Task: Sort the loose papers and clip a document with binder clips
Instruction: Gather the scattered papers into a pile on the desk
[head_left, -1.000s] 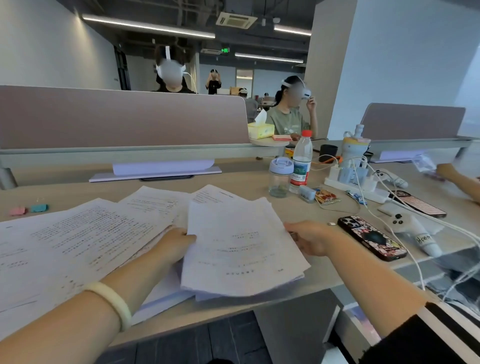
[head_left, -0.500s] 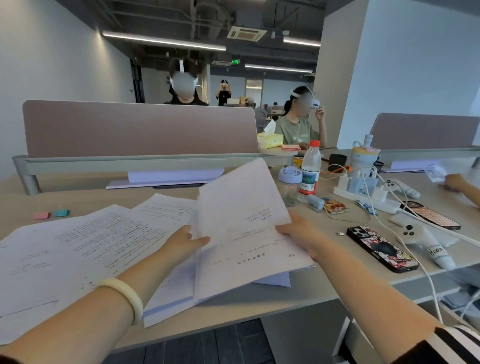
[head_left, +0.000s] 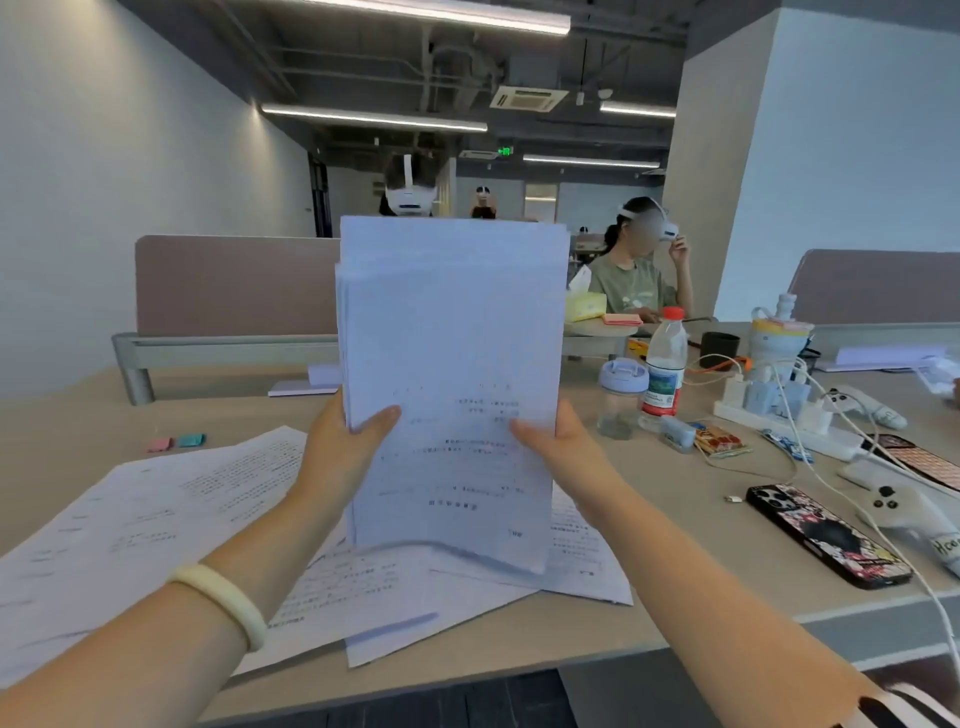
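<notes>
Both hands are holding a stack of papers upright over the table, left hand gripping the left edge, right hand the right, thumbs on the front page (print too blurry to read). More loose sheets lie flat underneath, and a phone sits off to the right.

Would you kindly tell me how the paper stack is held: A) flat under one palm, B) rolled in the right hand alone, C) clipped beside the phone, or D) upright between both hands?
D: the paper stack stands upright, the left hand and right hand each gripping a side edge.
</notes>
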